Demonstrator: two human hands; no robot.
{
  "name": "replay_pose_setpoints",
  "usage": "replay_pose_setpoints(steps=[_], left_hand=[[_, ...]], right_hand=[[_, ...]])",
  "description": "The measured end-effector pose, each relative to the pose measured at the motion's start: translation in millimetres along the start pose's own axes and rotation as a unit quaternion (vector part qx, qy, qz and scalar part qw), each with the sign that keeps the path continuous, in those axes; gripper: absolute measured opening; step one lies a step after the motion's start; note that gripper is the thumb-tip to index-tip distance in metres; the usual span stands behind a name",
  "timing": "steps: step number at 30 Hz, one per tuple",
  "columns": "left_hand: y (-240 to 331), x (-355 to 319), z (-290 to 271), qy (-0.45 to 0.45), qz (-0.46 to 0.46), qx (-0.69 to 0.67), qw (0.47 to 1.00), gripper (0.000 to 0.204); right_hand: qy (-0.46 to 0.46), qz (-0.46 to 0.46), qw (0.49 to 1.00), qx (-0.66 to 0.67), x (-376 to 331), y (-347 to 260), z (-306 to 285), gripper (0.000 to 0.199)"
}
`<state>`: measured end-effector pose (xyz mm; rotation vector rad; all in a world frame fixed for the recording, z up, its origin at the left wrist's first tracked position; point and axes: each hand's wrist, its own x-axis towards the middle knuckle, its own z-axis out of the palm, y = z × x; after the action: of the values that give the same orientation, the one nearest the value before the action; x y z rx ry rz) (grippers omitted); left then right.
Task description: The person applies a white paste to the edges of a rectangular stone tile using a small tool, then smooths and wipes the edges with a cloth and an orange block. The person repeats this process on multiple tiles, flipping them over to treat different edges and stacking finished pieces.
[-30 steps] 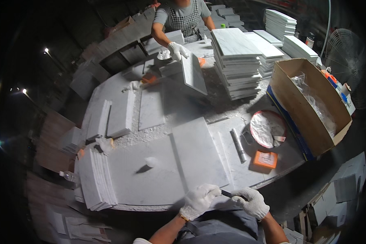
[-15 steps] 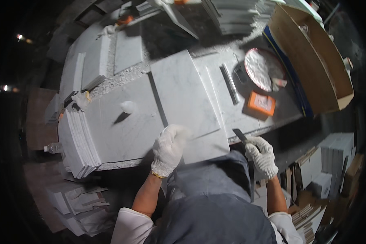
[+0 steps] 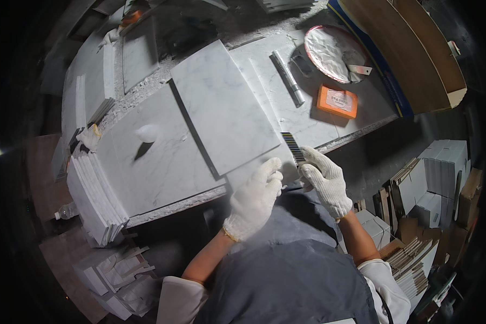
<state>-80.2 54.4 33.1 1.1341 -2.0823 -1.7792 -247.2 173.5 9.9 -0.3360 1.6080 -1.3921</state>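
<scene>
A dark flat strip with thin stripes is pinched between the thumb and fingers of my gloved right hand. It points up and left, beside the right corner of a raised white marble-look tile. My gloved left hand is closed with its fingers bent, at the near edge of a lower tile. What those fingers hold, if anything, is hidden. The raised tile lies askew over other tiles and casts a dark shadow along its left edge.
Right of the tiles are a silver tube, an orange block and a red-rimmed tub of white paste with a scraper. A long cardboard box stands behind. Stacked tiles and a white lump are at left.
My left hand has moved right along the near edge, toward the other hand. My right hand has brought the strip up and left to the tile corner. The view has shifted.
</scene>
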Motion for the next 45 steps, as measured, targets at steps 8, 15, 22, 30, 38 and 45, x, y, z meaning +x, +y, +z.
replay_pose_setpoints(steps=[8, 15, 22, 30, 38, 45], left_hand=[[13, 9, 11, -0.060, -0.038, -0.146, 0.987, 0.037], [26, 13, 6, -0.004, -0.093, -0.030, 0.995, 0.023], [19, 11, 1, 0.051, -0.108, -0.028, 0.992, 0.023], [20, 12, -5, 0.035, -0.087, -0.251, 0.963, 0.029], [15, 17, 1, -0.042, -0.102, -0.219, 0.969, 0.017], [15, 18, -7, -0.025, -0.128, -0.226, 0.965, 0.033]], right_hand=[[-0.019, 0.037, 0.996, 0.084, -11, -2, 25, 0.048], [-0.059, -0.029, 0.997, 0.045, -14, -1, 31, 0.043], [-0.107, -0.049, 0.992, -0.044, -12, -7, 25, 0.042], [0.000, -0.101, 0.995, 0.020, 1, -9, 4, 0.039], [0.137, -0.184, 0.973, -0.018, 18, -32, -42, 0.027], [-0.013, -0.089, 0.996, 0.008, 11, -10, -8, 0.027]])
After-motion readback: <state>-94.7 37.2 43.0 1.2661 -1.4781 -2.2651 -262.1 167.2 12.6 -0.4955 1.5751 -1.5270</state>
